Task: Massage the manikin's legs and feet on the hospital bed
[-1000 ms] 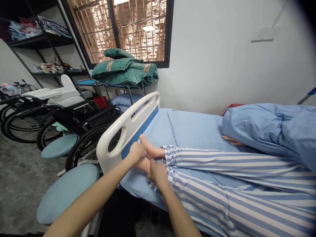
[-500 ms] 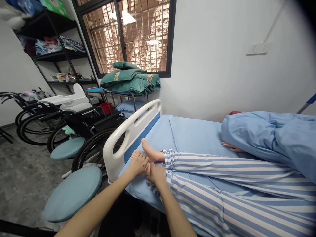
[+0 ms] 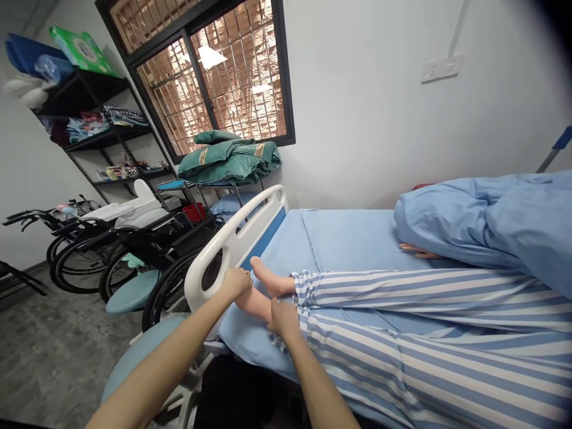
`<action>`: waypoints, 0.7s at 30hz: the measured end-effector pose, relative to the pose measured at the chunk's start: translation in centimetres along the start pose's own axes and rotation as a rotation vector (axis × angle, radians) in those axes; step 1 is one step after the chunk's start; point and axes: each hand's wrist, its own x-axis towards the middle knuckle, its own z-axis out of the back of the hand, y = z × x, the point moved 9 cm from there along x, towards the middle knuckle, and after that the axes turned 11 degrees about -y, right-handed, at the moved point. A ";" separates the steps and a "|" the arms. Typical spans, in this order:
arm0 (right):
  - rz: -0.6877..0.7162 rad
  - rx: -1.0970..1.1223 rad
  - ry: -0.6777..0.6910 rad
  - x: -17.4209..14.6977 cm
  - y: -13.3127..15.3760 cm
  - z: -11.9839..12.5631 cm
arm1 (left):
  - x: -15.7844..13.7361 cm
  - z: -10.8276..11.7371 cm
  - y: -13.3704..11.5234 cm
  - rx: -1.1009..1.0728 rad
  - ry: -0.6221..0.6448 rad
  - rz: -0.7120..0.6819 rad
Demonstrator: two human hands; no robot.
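BEDSIDE, REMOTE VIEW: BOTH HANDS ON NEAR FOOT

Listed lg. to sm., as I see it via head cam:

- Bed (image 3: pixel 348 235), 1: lt. blue sheet; white footboard (image 3: pixel 243 226) w/ blue panel at the L end.
- Window (image 3: pixel 232 77), 1: dk. frame, bars, brick beyond.
- Shelf rack (image 3: pixel 105 137), 1: blk., loaded w/ folded cloth, bottles & misc. pkgs.
- Wheelchairs (image 3: pixel 142 245), several: blk., in a row past the footboard.
- Striped trousers (image 3: pixel 379 336), 1 pr.: blue/white, on the legs of a person lying along the bed, cuffs gathered at the ankles.
- Blue covering (image 3: pixel 487 217), 1: bunched over the person's upper part, R side of view.
- Green quilt (image 3: pixel 230 159), 1: folded, on a metal-legged stand below the window.
- Stool (image 3: pixel 137 347), 1: round pale-blue seat, partly behind my L forearm.
- Red bucket (image 3: pixel 193 212), 1: on the far side of the wheelchairs.
- Near foot (image 3: pixel 255 302), 1: bare, over the mattress near the footboard; sole contact w/ sheet n/a, can't tell.
- Far foot (image 3: pixel 270 280), 1: bare, just beside, toes up.
- My L hand (image 3: pixel 237 283): closed over the toe end of the near foot; fingers curled, underside hidden.
- My R hand (image 3: pixel 284 317): wrapped over the ankle at the cuff; thumb side low, can't tell how far under it reaches.
- Resting hand (image 3: pixel 419 251): the lying person's, fingers out from under the blue covering.
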 end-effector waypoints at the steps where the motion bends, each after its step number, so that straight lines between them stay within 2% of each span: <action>1: 0.024 -0.005 -0.012 0.0 0.1 -0.1 | 0.4 -0.3 -0.5 0.004 0.015 -0.023; 4: 0.090 -0.037 -0.054 0.2 0.6 -0.5 | 1.4 -1.3 -1.6 0.005 0.054 -0.057; 7: 0.100 -0.052 -0.076 0.3 0.6 -1.0 | 1.7 -2.1 -2.1 -0.002 0.072 -0.066; 14: 0.092 -0.090 -0.056 0.6 0.4 -1.8 | 1.2 -1.5 -1.3 -0.076 0.044 -0.036; 16: 0.086 -0.095 -0.046 0.6 0.4 -1.8 | 1.0 -1.3 -0.6 -0.133 0.007 0.025; 21: 0.067 -0.109 -0.007 0.3 0.5 -1.4 | 0.0 -1.8 2.3 -0.321 -0.096 0.311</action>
